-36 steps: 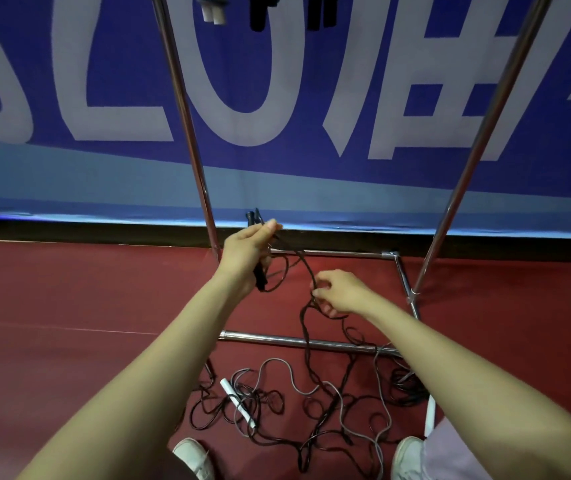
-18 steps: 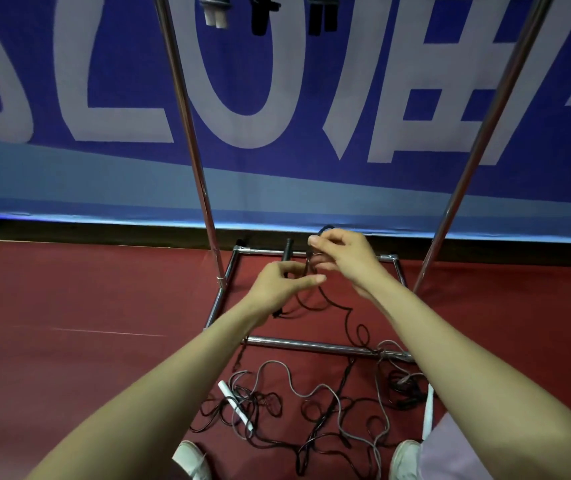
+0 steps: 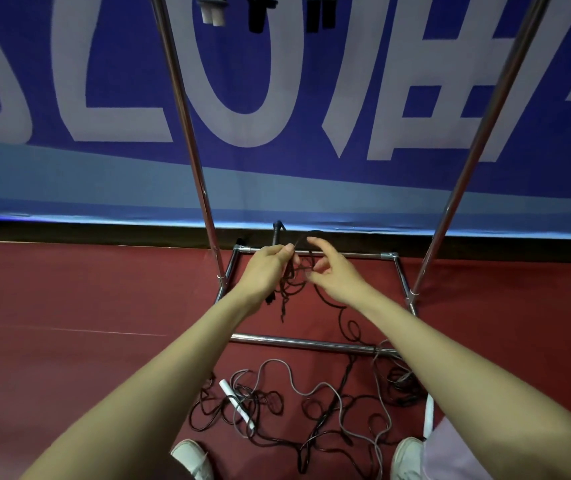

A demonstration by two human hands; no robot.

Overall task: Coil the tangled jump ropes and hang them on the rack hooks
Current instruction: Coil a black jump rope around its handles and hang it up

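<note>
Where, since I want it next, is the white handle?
Head view, lower centre: the white handle lies in the floor tangle, beyond the left shoe.

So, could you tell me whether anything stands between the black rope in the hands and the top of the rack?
Nothing solid: the space between the uprights above the left hand and right hand is open. But the black rope trails over the front bar into the floor tangle, which may hold it back.

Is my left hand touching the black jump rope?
Touching. The head view shows the left hand pinching the black jump rope, its gathered loops hanging below the fist.
</note>
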